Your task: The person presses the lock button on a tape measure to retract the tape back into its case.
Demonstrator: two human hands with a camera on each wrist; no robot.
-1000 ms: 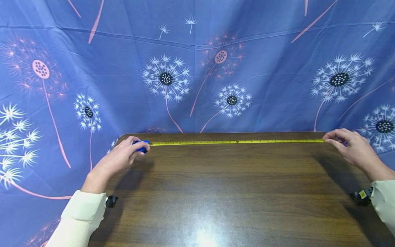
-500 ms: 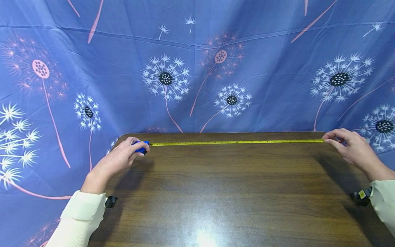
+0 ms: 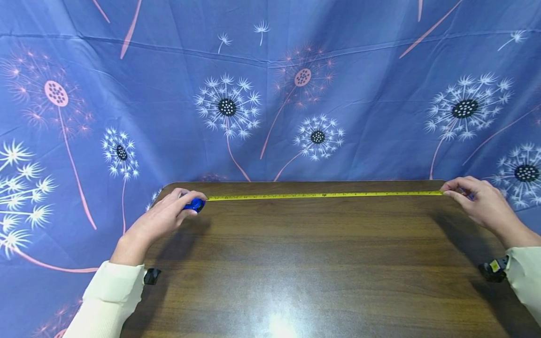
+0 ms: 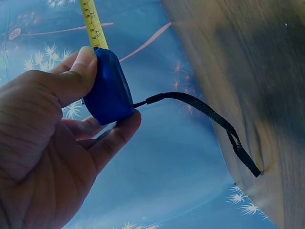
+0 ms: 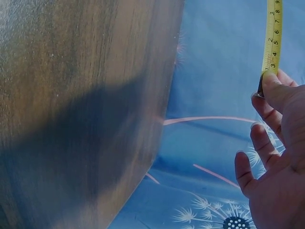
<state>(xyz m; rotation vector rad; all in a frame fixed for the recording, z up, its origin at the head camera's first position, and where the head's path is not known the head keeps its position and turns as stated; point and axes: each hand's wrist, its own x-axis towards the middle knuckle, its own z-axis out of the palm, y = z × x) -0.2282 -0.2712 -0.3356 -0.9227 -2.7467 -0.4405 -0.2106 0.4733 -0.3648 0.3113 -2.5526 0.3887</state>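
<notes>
My left hand [image 3: 162, 215] grips the blue case of a tape measure [image 4: 110, 88], thumb on one side and fingers beneath. A black wrist strap [image 4: 209, 113] trails from the case in the left wrist view. The yellow blade [image 3: 323, 195] runs out nearly straight across the far part of the table. At its other end my right hand [image 3: 486, 206] pinches the tip between thumb and forefinger. In the right wrist view the metal end hook [image 5: 260, 87] shows at the thumb, and the other fingers of that hand are spread loosely.
Below the blade lies a brown wooden table [image 3: 296, 253] with rounded far corners and a bright glare near its front. Behind it hangs a blue cloth [image 3: 363, 94] printed with dandelions. Both wrists carry small black devices, such as the left wrist device [image 3: 152, 276].
The blue case has tilted a little in my left hand, and the blade's left end sits slightly lower. My right hand has hardly moved.
</notes>
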